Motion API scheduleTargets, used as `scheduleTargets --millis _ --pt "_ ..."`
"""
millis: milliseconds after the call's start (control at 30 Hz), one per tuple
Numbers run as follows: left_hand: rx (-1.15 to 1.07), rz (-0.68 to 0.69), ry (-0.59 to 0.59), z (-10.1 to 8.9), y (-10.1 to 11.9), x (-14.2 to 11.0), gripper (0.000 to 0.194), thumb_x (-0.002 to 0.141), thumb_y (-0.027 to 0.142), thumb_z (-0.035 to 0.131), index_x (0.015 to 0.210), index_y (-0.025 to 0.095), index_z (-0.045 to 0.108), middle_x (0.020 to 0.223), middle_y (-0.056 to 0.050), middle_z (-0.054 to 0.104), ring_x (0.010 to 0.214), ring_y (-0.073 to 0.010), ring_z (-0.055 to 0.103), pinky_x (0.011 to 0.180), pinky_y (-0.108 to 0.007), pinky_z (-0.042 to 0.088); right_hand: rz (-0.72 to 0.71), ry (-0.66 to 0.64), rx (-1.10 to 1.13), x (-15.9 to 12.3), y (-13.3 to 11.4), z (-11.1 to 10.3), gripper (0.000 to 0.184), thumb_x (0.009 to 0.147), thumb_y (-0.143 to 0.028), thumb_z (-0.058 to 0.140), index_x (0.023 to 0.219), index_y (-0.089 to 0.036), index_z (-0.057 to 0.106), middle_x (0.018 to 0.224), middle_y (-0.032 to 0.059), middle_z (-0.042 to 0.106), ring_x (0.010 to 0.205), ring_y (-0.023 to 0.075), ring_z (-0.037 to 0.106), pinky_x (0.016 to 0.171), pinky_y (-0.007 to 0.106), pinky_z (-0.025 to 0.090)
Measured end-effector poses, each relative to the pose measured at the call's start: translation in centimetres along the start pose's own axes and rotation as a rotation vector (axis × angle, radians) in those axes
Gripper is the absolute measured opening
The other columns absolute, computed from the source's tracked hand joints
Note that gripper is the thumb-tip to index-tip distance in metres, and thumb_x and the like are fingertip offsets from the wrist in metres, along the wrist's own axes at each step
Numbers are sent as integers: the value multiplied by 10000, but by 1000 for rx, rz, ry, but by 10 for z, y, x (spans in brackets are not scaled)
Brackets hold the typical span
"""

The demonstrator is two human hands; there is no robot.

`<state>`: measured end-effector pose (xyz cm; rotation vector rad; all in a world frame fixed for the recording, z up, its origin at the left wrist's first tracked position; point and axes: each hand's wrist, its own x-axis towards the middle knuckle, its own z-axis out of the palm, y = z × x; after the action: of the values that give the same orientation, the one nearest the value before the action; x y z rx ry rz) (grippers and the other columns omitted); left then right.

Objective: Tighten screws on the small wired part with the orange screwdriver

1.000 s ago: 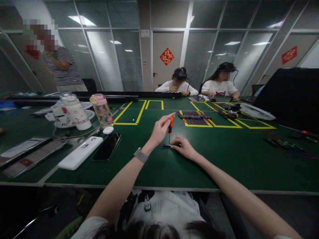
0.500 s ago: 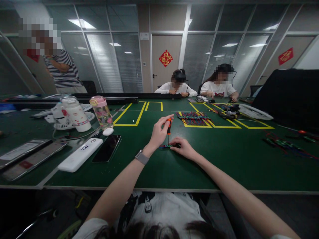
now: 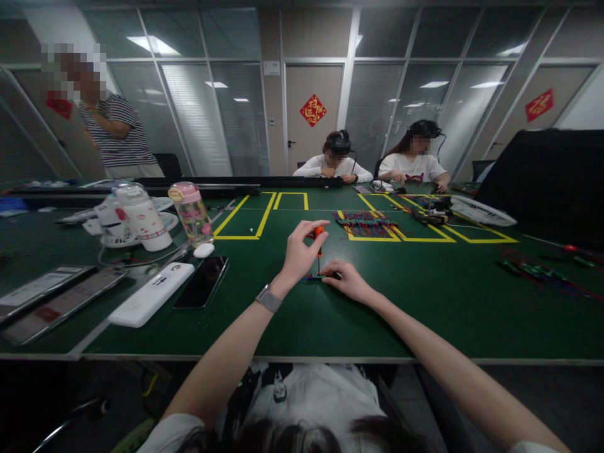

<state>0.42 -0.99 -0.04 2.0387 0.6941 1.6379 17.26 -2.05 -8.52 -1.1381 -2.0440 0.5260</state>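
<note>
My left hand is closed round the orange and black handle of a screwdriver. The screwdriver stands upright, its thin shaft pointing down at a small green circuit board with wires on the table. My right hand rests on the table and pinches the right end of that board, its fingertips close to the screwdriver's tip. Whether the tip sits in a screw is too small to tell. Beyond my hands lies a pile of similar wired boards.
Left of my hands lie a black phone, a white power bank and a pink-lidded bottle. More wired boards are at the right. Yellow tape marks the green table. Two people sit opposite; another person stands at the left.
The thumb and fingers of my left hand have shifted round the screwdriver's handle, the thumb now further across it. My right hand and the board stay in place.
</note>
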Motion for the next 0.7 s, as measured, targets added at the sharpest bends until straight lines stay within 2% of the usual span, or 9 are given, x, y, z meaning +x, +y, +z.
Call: scheduleTargets --millis 100,200,267,400,500,600,700 --pt "67 23 -4 0 1 -1 252 880 245 563 1111 229 660 1009 -47 628 908 -145 596 822 -261 481 -1 2 9 0 0 0 145 768 -149 663 898 -161 726 832 55 653 764 177 622 740 309 493" --pt "-56 -5 -98 1 1 -1 330 934 224 457 1238 237 584 1117 -64 633 965 -146 614 866 -273 482 2 9 21 0 0 0 127 768 -151 663 883 -162 718 832 53 648 762 173 617 743 309 496" --pt "-106 -17 -116 2 1 -2 335 932 221 459 1245 231 575 1116 -65 641 954 -145 626 857 -273 493 0 15 26 0 -1 1 108 769 -151 660 863 -164 713 838 52 649 774 173 615 753 312 496" --pt "26 21 3 2 2 -2 237 860 240 590 1086 221 661 978 -39 634 877 -142 607 793 -255 502 2 16 34 0 -1 1 95 767 -159 660 845 -167 713 833 49 648 778 174 611 754 314 490" --pt "93 19 53 1 4 -2 233 875 251 570 1084 215 667 1018 -54 621 923 -152 594 828 -267 488 16 19 49 0 0 1 108 757 -163 666 854 -160 716 824 47 641 754 168 604 740 311 488" --pt "-50 -50 -19 0 3 1 304 933 227 453 1184 207 622 1097 -71 637 998 -158 604 870 -278 484 19 17 67 0 2 1 111 755 -166 667 853 -161 718 819 45 639 753 167 601 736 309 487" --pt "-146 -116 -56 -1 0 3 300 912 219 487 1176 194 629 1017 -65 660 879 -146 634 791 -265 514 39 5 78 1 4 1 119 753 -185 675 859 -162 724 824 46 642 756 169 603 730 309 486"
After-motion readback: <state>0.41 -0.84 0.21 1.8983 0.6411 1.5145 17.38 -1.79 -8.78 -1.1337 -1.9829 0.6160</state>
